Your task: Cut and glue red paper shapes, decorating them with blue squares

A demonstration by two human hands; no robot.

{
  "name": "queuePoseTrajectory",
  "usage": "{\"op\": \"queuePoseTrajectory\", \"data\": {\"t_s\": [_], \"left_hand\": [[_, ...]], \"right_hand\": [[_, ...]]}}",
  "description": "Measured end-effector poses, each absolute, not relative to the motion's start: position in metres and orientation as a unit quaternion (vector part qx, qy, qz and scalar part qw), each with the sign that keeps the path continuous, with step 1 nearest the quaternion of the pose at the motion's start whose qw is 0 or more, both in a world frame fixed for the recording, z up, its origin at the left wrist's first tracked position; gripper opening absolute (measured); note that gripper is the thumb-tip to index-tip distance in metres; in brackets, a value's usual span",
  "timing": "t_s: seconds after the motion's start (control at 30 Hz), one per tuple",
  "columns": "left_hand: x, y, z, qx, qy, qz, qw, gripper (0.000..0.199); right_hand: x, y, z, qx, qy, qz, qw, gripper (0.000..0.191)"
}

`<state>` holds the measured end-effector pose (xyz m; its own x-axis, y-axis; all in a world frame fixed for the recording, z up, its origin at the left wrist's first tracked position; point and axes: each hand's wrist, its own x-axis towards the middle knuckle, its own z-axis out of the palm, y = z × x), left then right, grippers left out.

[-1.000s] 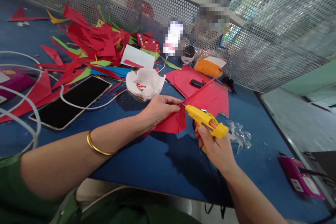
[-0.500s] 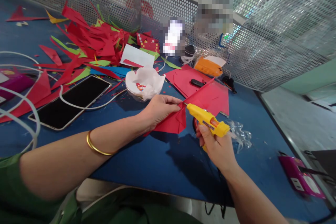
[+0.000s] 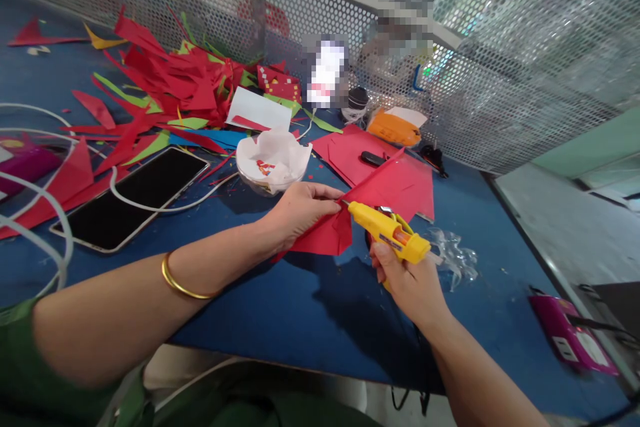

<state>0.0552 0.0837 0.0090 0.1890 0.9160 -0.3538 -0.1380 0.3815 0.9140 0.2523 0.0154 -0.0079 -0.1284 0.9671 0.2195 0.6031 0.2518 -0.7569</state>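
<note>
My left hand pinches a folded piece of red paper above the blue table, thumb and fingers closed on its upper edge. In my right hand is a yellow hot glue gun, gripped by its handle. Its metal nozzle points left and meets the paper's edge beside my left fingertips; whether glue is coming out is too small to tell. Behind the gun lies a stack of red paper sheets with a black marker-like object on it.
A white-lined bowl with small paper bits stands behind my left hand. To the left are a dark smartphone, a white cable and a heap of red and green paper scraps. Clear crumpled plastic and a purple power strip lie right.
The glue gun's nozzle has shifted slightly down and left along the paper's edge. My left hand keeps its hold on the paper. The whole view has moved a little.
</note>
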Motion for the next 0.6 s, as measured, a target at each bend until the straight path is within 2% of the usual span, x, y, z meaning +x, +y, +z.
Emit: {"op": "queuePoseTrajectory", "data": {"t_s": [0.27, 0.6], "left_hand": [[0.0561, 0.0827, 0.0108, 0.372, 0.494, 0.398, 0.678, 0.017], [0.055, 0.0825, 0.008, 0.39, 0.488, 0.399, 0.671, 0.017]], "right_hand": [[0.2517, 0.0149, -0.005, -0.578, -0.686, 0.249, 0.364, 0.042], [0.2513, 0.0157, -0.005, -0.587, -0.666, 0.261, 0.378, 0.042]]}}
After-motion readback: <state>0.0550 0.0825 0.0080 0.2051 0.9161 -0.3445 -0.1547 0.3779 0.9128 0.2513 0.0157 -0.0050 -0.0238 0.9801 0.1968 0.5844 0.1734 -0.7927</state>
